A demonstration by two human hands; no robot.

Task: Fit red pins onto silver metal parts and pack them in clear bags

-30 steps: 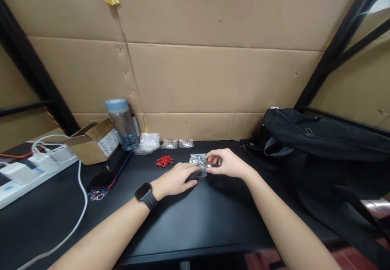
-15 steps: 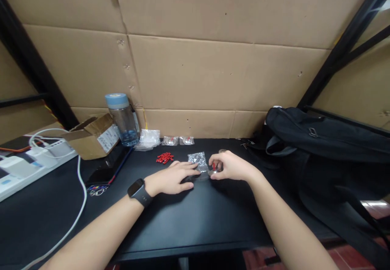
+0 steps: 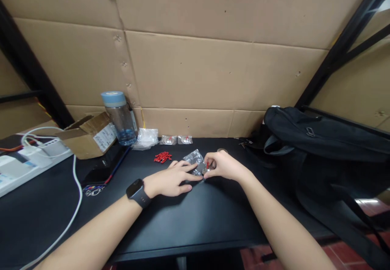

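Observation:
My left hand [image 3: 172, 179] lies flat with its fingers apart, its fingertips resting on a small clear plastic bag [image 3: 194, 156]. Close by on the right, my right hand [image 3: 224, 165] is closed, its thumb and fingers pinching a small round silvery disc with a red piece [image 3: 208, 166] at the bag's lower right edge. My fingers cover part of the disc, so I cannot tell whether it is inside the bag. A pile of small red clip-like pieces [image 3: 162, 157] lies beyond my left hand. Behind my right hand, a brownish round edge [image 3: 222, 150] shows, mostly hidden.
Two bagged silvery discs [image 3: 168, 140] and a stack of clear bags [image 3: 146, 137] lie along the cardboard wall [image 3: 189, 75]. At left are a bottle [image 3: 120, 117], an open box [image 3: 88, 138], a phone [image 3: 102, 170] and a power strip [image 3: 33, 162]. A black backpack [image 3: 323, 156] fills the right.
My right hand has moved left with the disc, up against the bag under my left fingers. The bag has tilted. The whole view has shifted slightly.

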